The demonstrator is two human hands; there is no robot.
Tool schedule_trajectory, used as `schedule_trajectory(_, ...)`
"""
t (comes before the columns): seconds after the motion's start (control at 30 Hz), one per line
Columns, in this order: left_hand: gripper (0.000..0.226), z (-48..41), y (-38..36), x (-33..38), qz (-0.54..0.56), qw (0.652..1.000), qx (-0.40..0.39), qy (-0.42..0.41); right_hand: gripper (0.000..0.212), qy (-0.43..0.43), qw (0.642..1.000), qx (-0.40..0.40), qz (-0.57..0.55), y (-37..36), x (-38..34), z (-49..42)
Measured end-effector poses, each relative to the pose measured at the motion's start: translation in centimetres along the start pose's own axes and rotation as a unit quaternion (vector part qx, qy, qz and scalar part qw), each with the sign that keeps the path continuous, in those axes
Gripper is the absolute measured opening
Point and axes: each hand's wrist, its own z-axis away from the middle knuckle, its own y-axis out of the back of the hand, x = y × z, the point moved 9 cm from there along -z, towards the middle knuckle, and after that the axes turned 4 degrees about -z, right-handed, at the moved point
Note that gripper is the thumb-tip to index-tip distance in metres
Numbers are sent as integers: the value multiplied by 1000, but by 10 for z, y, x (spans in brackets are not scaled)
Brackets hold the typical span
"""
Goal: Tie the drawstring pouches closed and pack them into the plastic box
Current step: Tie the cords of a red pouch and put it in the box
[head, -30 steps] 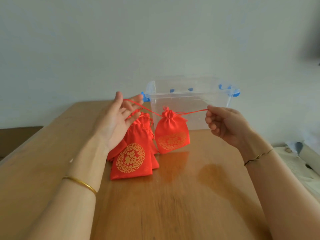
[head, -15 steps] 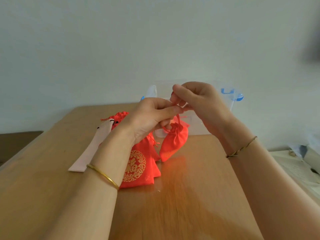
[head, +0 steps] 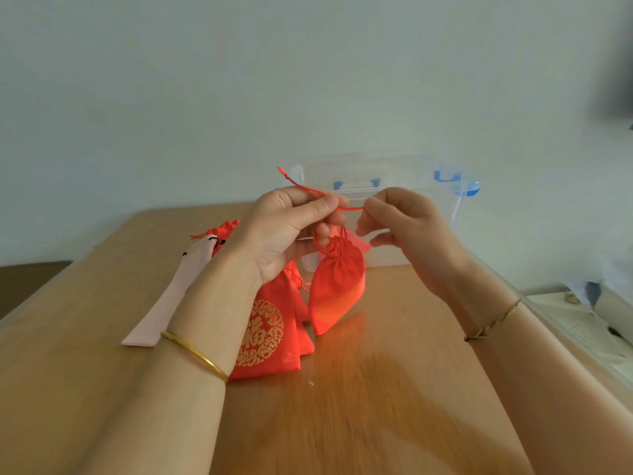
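A small red drawstring pouch (head: 337, 286) hangs by its cords above the wooden table (head: 376, 406), its mouth gathered. My left hand (head: 287, 231) pinches one red cord (head: 301, 185) between thumb and forefinger, and the cord's end sticks up to the left. My right hand (head: 407, 228) pinches the other end of the cord close by. Behind the hands stands the clear plastic box (head: 421, 186) with blue latches, open at the top. A stack of flat red pouches (head: 270, 337) with gold print lies under my left forearm.
A long pale pink pouch (head: 168, 303) lies on the table to the left, with another red pouch (head: 224, 231) behind it. Papers and clutter (head: 589, 313) sit off the table's right edge. A plain wall rises behind the box.
From holding the cords stretched wide apart, my hands came together above the pouch. Now they have parted slightly, with a short length of cord between them. The pouch hangs lower.
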Motion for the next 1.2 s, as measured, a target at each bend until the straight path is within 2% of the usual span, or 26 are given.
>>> schedule_trajectory(0.07,13,0,2,-2,15,1000,13,10,16,48,998,-32,40,-3,-11,3)
schedule_trajectory(0.17,14,0,0,0,1,1000,15,0,13,65,991,-86,77,-14,-14,9)
schedule_trajectory(0.23,16,2,-2,3,-15,1000,10,-11,16,47,995,-83,8,-14,-11,8)
schedule_trajectory(0.33,21,4,-4,11,-84,995,-1,-57,31,-27,991,-36,-122,-8,8,2)
schedule_trajectory(0.4,25,5,-5,21,-171,978,11,-122,30,-62,989,-36,-128,-11,19,1)
schedule_trajectory(0.53,26,11,-12,38,-312,919,62,-234,21,-122,972,-98,-176,-26,31,6)
schedule_trajectory(0.67,23,22,-18,48,-383,865,95,-310,22,-142,955,-134,-223,-33,33,8)
schedule_trajectory(0.73,24,25,-19,51,-392,853,109,-328,24,-140,953,-151,-224,-35,32,9)
schedule_trajectory(0.8,26,26,-21,51,-380,855,104,-337,27,-137,954,-156,-214,-36,34,10)
schedule_trajectory(0.9,29,24,-19,47,-339,878,91,-324,20,-134,960,-141,-202,-33,36,9)
schedule_trajectory(0.97,26,21,-14,46,-330,883,103,-318,16,-136,959,-107,-223,-28,36,5)
schedule_trajectory(1.07,20,15,-10,40,-304,902,103,-289,21,-141,951,-45,-271,-19,36,0)
schedule_trajectory(1.2,20,10,-9,33,-261,931,86,-240,27,-123,947,-14,-295,-15,35,-2)
